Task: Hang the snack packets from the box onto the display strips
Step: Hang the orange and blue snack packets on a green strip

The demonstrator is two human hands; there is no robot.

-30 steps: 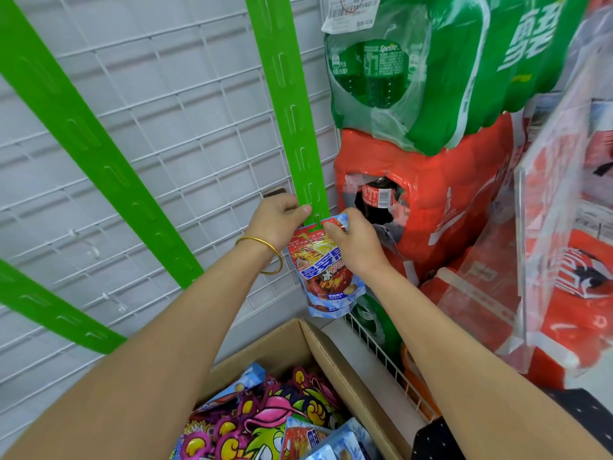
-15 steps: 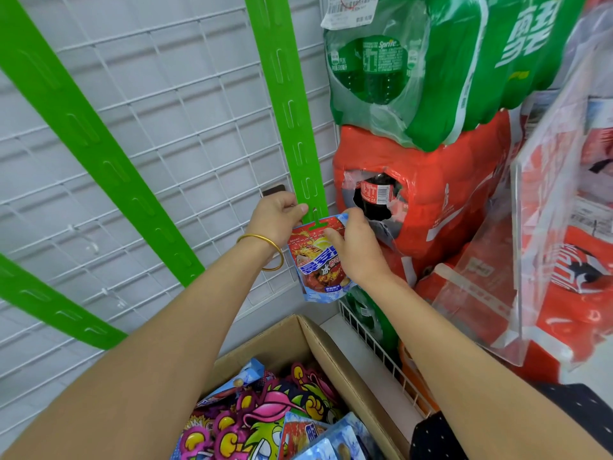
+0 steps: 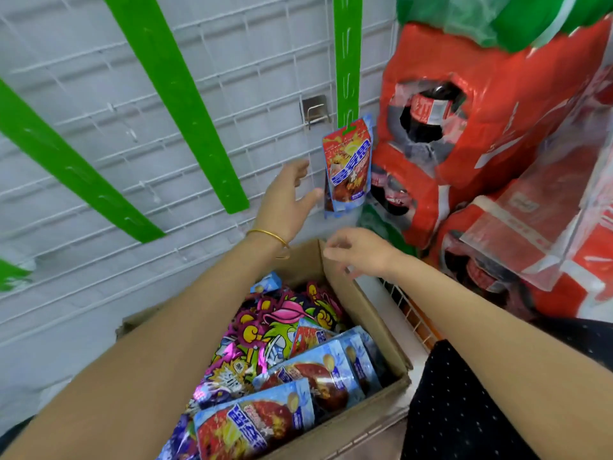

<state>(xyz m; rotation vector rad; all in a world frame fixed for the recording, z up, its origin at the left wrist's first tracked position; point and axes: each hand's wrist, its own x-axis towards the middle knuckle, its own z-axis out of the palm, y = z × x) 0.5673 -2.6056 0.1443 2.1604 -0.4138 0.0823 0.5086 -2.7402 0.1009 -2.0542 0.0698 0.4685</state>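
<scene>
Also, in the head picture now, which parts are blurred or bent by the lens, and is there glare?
Head view: the wire grid curves and the green strips splay apart, a wide-lens effect; the right hand is smeared at its fingers, and the far left edge is smeared; the hung packet is fairly sharp; pale glare lies on the clear wrap at the right.

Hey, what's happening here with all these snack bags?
A person is stocking a shop display by hand. One red-and-blue snack packet hangs near the bottom end of a green plastic display strip on the white wire grid. The left hand is open beside that packet. The right hand hovers empty over the brown cardboard box, which holds many more packets waiting to be hung.
</scene>
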